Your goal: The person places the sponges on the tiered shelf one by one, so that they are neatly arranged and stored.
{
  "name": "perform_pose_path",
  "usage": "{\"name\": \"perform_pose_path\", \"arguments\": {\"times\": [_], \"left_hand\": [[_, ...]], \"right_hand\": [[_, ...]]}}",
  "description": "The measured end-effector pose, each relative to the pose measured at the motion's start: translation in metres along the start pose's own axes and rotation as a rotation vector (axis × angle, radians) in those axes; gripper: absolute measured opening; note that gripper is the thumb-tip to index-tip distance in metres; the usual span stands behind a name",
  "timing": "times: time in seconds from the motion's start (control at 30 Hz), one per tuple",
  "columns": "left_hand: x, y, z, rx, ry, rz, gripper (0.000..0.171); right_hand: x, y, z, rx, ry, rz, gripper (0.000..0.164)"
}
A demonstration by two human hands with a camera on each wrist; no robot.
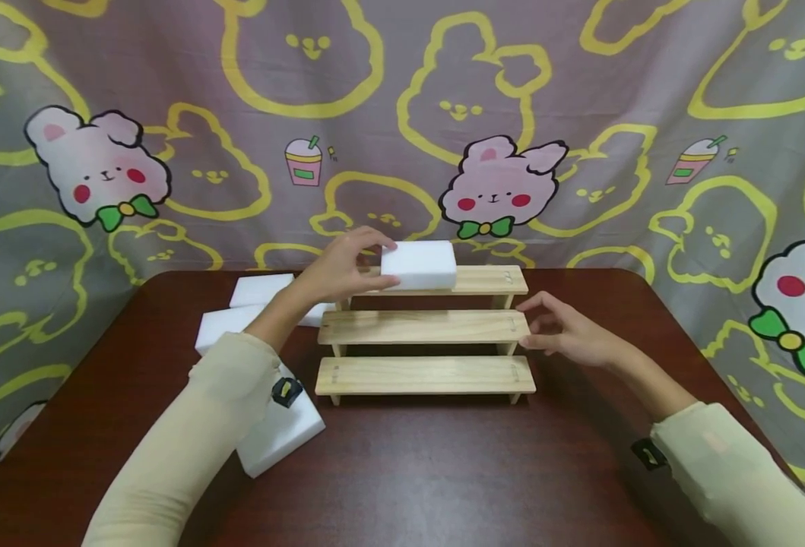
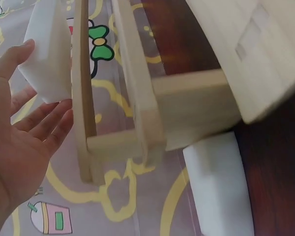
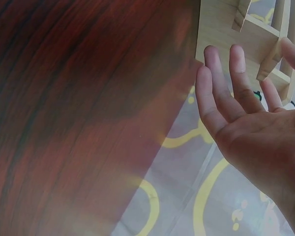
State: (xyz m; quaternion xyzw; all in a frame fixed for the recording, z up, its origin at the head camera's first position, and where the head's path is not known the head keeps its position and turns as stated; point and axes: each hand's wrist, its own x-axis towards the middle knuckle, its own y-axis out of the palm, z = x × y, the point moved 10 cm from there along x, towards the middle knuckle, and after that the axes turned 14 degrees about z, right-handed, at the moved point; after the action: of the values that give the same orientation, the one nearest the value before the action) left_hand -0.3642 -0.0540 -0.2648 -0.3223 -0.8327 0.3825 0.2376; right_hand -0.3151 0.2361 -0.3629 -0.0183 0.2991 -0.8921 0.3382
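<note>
My left hand [image 1: 342, 267] pinches a white foam block [image 1: 419, 264] between thumb and fingers, at the top step of a three-step wooden stand [image 1: 424, 327]. In the left wrist view the foam block [image 2: 50, 54] is beside the stand's top board, fingertips against its edge. Whether it rests on that board or hovers just over it, I cannot tell. My right hand [image 1: 569, 331] is at the right end of the middle step, fingers loosely bent around nothing. From the right wrist view, its thumb [image 3: 292, 55] appears close to the stand; contact is unclear.
Several more white foam blocks lie left of the stand, among them one at the back [image 1: 260, 290] and a nearer one [image 1: 282, 433] partly under my left sleeve. The dark wooden table [image 1: 429, 471] ends at a patterned cloth backdrop [image 1: 368, 144].
</note>
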Motion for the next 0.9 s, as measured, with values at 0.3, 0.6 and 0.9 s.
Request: {"name": "perform_pose_path", "arguments": {"times": [0.3, 0.6, 0.9], "left_hand": [[0.016, 0.013, -0.007, -0.009, -0.005, 0.0, 0.054], [0.031, 0.026, -0.01, 0.013, -0.001, 0.013, 0.054], [0.039, 0.03, -0.01, 0.028, -0.033, 0.01, 0.057]], "right_hand": [[0.002, 0.0, -0.001, -0.004, -0.004, 0.0, 0.05], [0.0, 0.001, -0.002, -0.002, 0.002, 0.001, 0.051], [0.001, 0.0, -0.002, 0.0, -0.003, 0.007, 0.05]]}}
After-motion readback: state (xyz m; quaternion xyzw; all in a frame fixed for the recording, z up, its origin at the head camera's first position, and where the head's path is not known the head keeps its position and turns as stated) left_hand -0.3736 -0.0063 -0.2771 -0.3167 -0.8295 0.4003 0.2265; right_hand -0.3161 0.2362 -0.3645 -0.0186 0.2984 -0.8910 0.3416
